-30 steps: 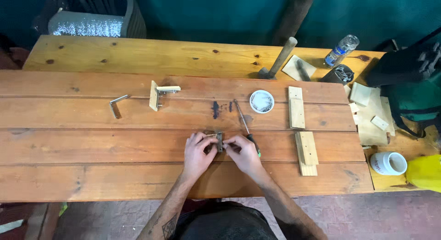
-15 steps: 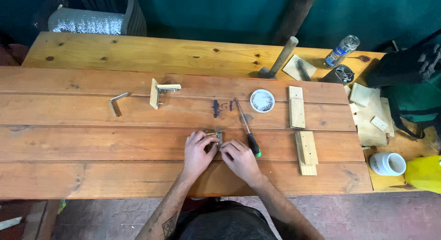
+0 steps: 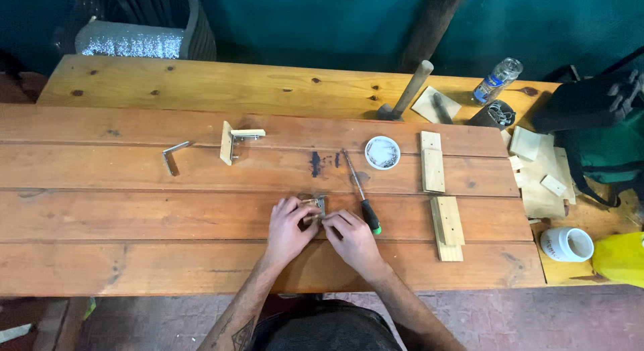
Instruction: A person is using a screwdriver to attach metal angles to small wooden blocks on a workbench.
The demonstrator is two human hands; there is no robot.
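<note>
A person is leaning over a wooden desk (image 3: 134, 217), seen from above. The left hand (image 3: 287, 225) and right hand (image 3: 349, 235) are both pinching a small metal bracket (image 3: 316, 205), greyish and angular, fingers curled closed around it at the desk's middle plank. A green-handled screwdriver (image 3: 362, 202) is lying just beside the right hand. A round white dish (image 3: 382, 152) is sitting farther back.

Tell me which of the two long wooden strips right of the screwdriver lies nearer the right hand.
The lower pale wooden strip, level with the right hand beyond the green-handled screwdriver. The upper wooden strip lies farther up, beside the white round dish.
</note>
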